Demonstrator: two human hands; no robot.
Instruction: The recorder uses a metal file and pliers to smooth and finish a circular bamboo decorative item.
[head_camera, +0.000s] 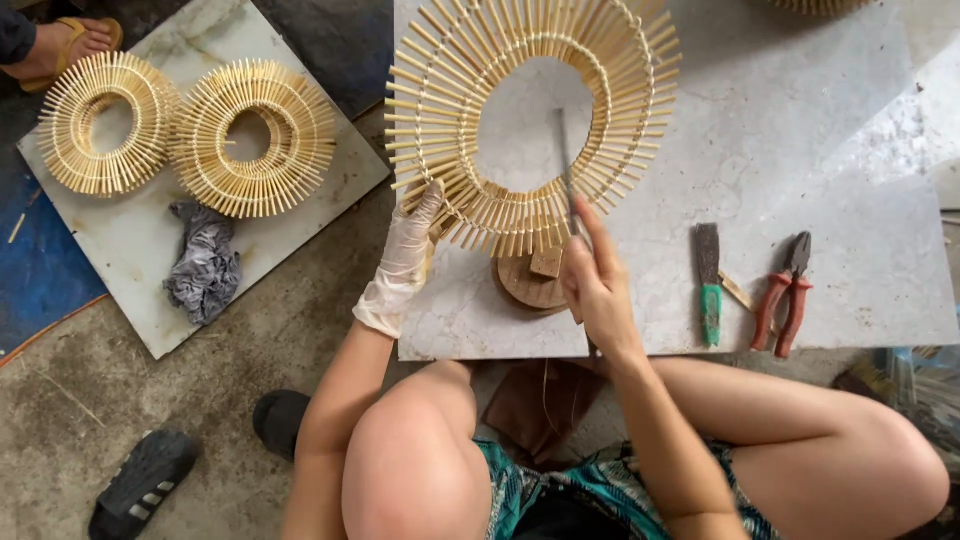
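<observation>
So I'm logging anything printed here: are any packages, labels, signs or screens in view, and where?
None show: no package, label, sign or screen.
On the marble slab lie only tools: a green-handled brush and red-handled pliers.

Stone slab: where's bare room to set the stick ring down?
Bare slab lies right of the ring, above the brush and pliers. Crowded below the ring: wood disc, left hand, right hand with file.
</observation>
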